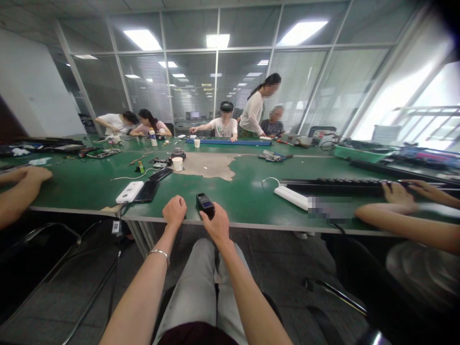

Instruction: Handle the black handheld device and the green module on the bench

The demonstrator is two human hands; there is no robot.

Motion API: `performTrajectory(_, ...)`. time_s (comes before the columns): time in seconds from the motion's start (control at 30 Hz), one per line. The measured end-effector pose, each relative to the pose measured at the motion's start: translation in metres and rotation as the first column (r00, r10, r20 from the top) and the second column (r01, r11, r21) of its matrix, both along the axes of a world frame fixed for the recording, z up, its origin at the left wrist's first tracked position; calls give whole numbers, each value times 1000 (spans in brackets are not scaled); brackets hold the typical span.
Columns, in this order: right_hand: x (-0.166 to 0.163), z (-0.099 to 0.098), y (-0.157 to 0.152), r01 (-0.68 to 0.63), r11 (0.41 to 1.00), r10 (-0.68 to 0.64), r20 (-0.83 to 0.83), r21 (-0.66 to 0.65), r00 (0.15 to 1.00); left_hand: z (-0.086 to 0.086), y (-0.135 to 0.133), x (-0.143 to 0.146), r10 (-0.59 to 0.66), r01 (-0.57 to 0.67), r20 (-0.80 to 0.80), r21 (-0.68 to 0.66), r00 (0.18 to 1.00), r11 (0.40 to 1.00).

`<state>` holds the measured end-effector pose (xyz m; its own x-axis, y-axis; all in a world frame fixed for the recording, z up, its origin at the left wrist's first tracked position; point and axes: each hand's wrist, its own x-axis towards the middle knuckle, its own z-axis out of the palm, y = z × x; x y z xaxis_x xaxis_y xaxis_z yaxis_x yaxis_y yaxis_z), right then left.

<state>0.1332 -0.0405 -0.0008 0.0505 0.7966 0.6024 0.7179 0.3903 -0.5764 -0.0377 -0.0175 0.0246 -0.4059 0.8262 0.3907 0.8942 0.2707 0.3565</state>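
My right hand (218, 224) holds a small black handheld device (205, 203) with a little screen on its top face, just above or on the near edge of the green table (247, 206). To its left, my left hand (175, 211) rests at the table edge, fingers curled into a loose fist with nothing showing in them. A silver bracelet (160, 255) circles the left wrist. Farther left lie a white box-shaped device (130, 192) with a cable and a black phone-like slab (147, 190). A second dark slab (160, 174) sits behind them.
A paper cup (177, 164) stands beside a brown worn patch (212, 165). A white power strip (291, 197) lies right of my hands. At the right, another person's hands (398, 194) touch a long black bar (345, 186). Another person's arm (21, 191) rests at the left. Several people sit or stand opposite.
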Motion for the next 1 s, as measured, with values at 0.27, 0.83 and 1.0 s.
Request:
performTrajectory(0.27,1,7,-1,-14,1000,14,21,-2,1000,2,0,0,0,0,-7,1,1000,1000)
performTrajectory(0.83,-5,-2,2,53,999,-53,0,-11,999,-4,1,3,11,-11,-3,-11,1000,1000)
performTrajectory(1.0,-10,1,1,82,997,-82,10,-14,997,-6,2,2,0,0,-13,-14,1000,1000)
